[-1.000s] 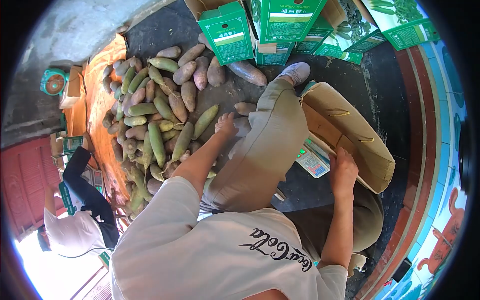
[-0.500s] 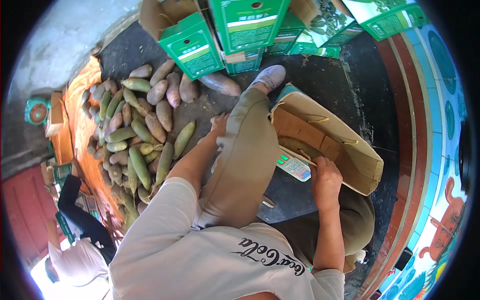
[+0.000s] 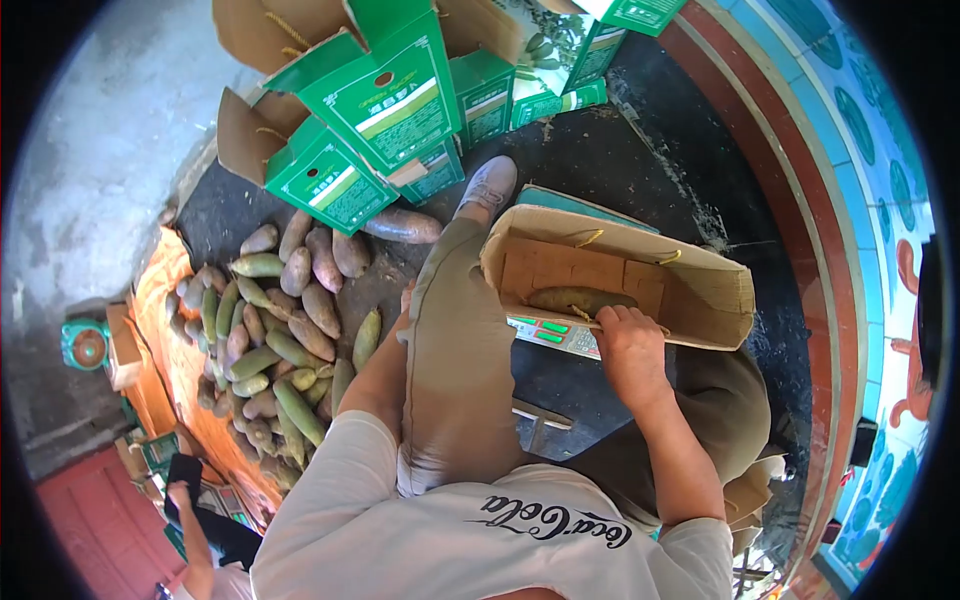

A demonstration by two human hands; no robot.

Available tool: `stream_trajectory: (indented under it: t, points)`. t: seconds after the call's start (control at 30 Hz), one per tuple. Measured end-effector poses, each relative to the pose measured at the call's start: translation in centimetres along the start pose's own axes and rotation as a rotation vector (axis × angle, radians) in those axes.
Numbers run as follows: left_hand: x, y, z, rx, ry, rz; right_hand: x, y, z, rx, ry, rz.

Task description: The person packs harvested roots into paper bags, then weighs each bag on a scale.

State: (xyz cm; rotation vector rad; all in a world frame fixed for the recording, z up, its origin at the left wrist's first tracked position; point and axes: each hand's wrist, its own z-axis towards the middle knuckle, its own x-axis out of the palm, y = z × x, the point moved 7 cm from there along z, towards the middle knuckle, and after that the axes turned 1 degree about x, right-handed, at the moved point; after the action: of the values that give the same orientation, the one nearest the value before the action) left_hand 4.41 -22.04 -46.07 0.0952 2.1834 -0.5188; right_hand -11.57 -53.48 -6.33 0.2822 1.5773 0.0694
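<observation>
My right hand point(image 3: 632, 348) is closed on the near edge of an open cardboard carton point(image 3: 700, 270), fingers curled over its rim. Inside the carton lies one long green radish point(image 3: 585, 299), and yellow cord handles show on its sides. Beneath the carton's near side, the lit panel of a digital scale point(image 3: 555, 336) is partly covered. My left hand point(image 3: 407, 297) is mostly hidden behind my raised knee, so its fingers cannot be made out. It is close to the heap of green and brownish-purple radishes point(image 3: 285, 345).
Green printed cartons point(image 3: 385, 95) stand at the top, some with flaps open. A large radish point(image 3: 403, 225) lies before them. An orange sheet point(image 3: 160, 270) runs along the heap's left side. At lower left, another person's arm point(image 3: 195, 530) is visible. A patterned wall point(image 3: 850, 130) curves along the right.
The carton has turned to lie more squarely across, covering more of the scale, with my right hand still on its rim. My left hand is more hidden behind the knee. The view has shifted.
</observation>
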Motion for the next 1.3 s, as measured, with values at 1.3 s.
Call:
stream_trajectory:
  t: [1.3]
  points:
    - [-33.3,-32.3,-24.8,0.532,-0.611,-0.475,2.0,0.3,-1.5,-0.014,-0.088,-0.072]
